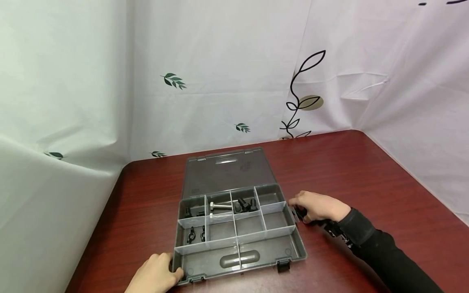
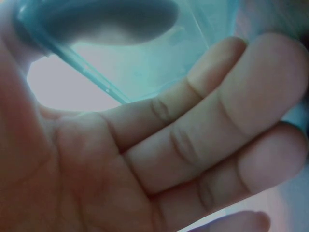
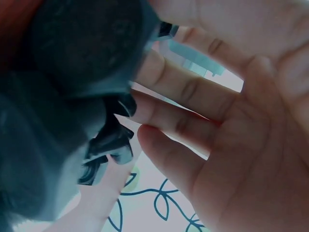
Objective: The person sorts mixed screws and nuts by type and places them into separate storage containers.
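Note:
A grey plastic compartment box (image 1: 209, 254) lies open on the table, its lid (image 1: 227, 173) folded back. My left hand (image 1: 155, 273) grips its near left corner, thumb over the rim and fingers outside the wall; the left wrist view shows these fingers (image 2: 183, 140) close up. Just beyond the box's right wall, my right hand (image 1: 318, 206) holds dark parts in curled fingers. Close up, these are several black parts (image 3: 91, 48), one with a broad round face; their exact kind I cannot tell. Silver bolts (image 1: 221, 206) and black bolts (image 1: 243, 205) lie in back compartments.
Small black ring-shaped pieces (image 1: 191, 235) lie in a left compartment, with more black pieces (image 1: 188, 212) behind them. A black latch (image 1: 283, 265) hangs at the box's front edge. The dark red table (image 1: 351, 171) meets a white printed curtain (image 1: 227, 93) behind.

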Motion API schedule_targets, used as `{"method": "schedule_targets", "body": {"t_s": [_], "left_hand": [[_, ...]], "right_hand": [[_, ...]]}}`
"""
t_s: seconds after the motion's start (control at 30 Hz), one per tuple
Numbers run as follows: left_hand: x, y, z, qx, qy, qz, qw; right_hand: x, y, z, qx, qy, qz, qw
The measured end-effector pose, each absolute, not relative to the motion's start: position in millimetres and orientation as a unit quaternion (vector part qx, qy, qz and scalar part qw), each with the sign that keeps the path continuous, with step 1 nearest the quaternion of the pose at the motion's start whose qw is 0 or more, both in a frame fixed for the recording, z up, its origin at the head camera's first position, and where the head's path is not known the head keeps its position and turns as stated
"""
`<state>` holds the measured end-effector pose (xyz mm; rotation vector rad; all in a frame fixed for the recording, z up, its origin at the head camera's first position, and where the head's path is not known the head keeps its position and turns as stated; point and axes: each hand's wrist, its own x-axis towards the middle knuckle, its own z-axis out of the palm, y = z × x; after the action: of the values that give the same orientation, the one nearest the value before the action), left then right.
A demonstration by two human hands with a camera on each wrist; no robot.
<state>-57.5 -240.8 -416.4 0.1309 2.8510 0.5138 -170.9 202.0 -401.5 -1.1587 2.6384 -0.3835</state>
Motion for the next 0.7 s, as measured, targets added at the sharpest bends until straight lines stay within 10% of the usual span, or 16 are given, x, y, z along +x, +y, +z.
{"method": "schedule_targets", "body": {"t_s": [0.7], "left_hand": [[-56.7, -239.8, -414.8, 0.041, 0.976, 0.179, 0.121]], "right_hand": [[-168.4, 206.1, -399.2, -0.369, 0.912, -0.145, 0.107]]}}
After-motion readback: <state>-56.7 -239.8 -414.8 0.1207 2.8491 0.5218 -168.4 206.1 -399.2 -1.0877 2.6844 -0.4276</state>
